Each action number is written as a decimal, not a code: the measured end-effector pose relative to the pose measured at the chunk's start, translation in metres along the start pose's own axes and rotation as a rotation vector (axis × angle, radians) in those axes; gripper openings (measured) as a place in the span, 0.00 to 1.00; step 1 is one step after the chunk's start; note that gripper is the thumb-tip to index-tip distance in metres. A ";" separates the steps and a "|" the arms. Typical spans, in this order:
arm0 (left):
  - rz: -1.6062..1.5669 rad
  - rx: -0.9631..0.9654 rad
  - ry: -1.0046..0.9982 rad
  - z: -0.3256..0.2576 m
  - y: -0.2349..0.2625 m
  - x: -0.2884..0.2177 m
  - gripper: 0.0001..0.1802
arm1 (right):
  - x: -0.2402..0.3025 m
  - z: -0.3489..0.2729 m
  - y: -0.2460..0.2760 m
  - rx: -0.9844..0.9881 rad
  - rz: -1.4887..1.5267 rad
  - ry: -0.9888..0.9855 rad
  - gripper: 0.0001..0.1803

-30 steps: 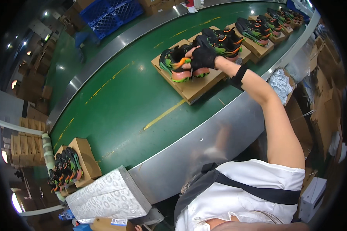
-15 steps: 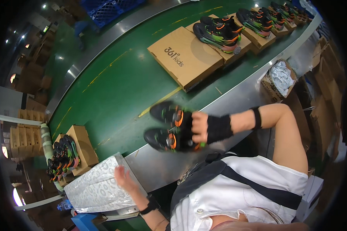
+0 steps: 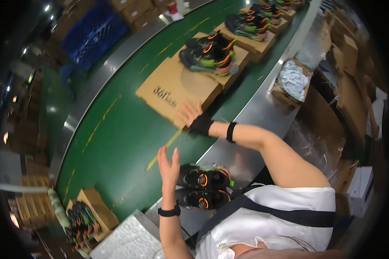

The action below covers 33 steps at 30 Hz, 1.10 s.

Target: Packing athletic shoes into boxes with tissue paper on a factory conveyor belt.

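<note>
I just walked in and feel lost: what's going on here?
A person's right hand is spread over the near edge of a closed cardboard box on the green belt. Their left hand is raised, open and empty. A pair of black shoes rests on the metal ledge before them, in neither grip.

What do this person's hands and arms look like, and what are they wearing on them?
The left hand has bare fingers, with a black band worn above the wrist. The right hand has a black wrap around its wrist area, leaving the fingers bare, and a narrow black strap farther up the forearm. A short white sleeve covers the right shoulder.
</note>
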State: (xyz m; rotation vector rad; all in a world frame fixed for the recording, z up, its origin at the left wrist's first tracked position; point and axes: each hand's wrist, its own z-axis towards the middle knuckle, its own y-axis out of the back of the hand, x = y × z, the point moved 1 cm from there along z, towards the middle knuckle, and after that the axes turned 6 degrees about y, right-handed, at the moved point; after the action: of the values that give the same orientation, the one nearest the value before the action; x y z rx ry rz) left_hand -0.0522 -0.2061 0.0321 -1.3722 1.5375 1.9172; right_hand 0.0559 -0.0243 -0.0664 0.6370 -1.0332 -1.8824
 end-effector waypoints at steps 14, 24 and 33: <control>0.667 -0.006 0.075 -0.031 0.024 0.070 0.27 | -0.034 -0.048 0.073 -0.090 1.725 -1.434 0.36; 0.555 -0.053 -0.046 -0.023 0.026 0.054 0.20 | -0.324 -0.231 0.149 0.239 -0.155 -1.319 0.12; -0.213 -0.700 0.295 -0.133 0.156 0.149 0.22 | -0.306 -0.235 0.168 -0.180 -0.092 -1.193 0.14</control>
State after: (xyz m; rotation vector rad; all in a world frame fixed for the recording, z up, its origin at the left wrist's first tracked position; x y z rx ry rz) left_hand -0.1766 -0.4253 0.0038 -2.0774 0.7708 2.2879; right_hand 0.4570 0.1011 -0.0386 -0.6820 -1.4980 -2.4029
